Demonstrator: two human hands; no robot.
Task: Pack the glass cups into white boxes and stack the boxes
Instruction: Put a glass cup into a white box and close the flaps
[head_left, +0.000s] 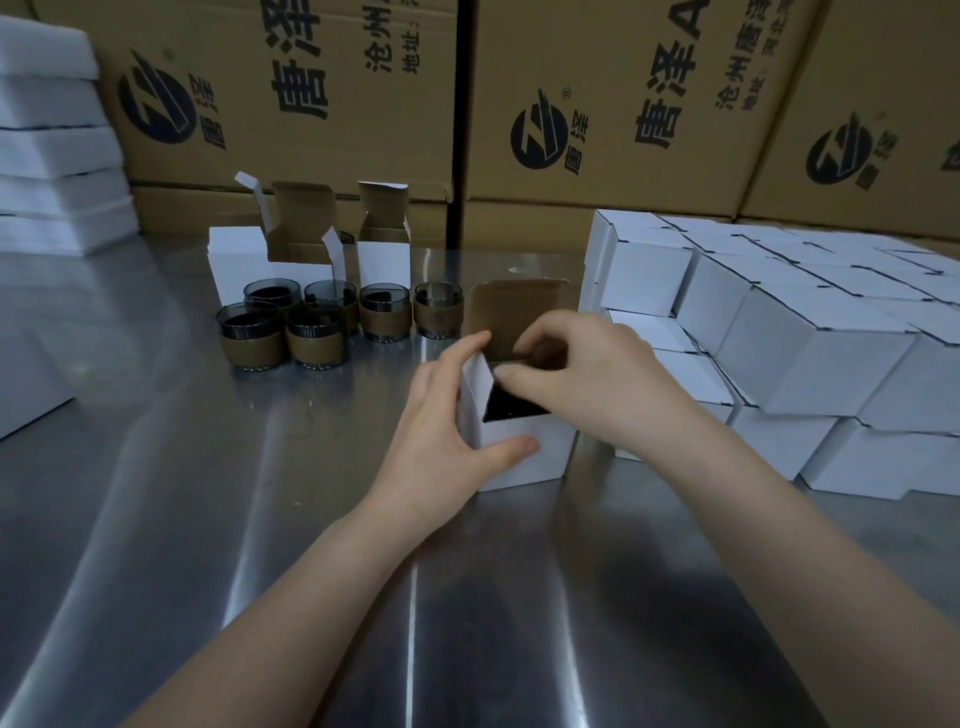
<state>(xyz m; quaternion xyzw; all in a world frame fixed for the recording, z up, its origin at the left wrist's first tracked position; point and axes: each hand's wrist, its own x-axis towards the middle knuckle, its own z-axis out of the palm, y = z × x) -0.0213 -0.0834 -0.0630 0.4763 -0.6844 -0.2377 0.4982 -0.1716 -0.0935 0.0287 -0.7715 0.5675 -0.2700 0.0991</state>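
Box (524, 462) on table (260, 519): L hand (441, 431) grips its left side, R hand (597, 379) pinches its top. Cups (311, 327) behind-left of box, stack (779, 338) right.

The right hand (597, 384) partly hides the open box (519, 460); stacked boxes (810, 353) run off the right edge.

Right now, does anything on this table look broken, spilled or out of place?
Nothing stands out: the glass cups stand upright on the steel table, and the stacked white boxes look undented. The open box is only mid-packing.
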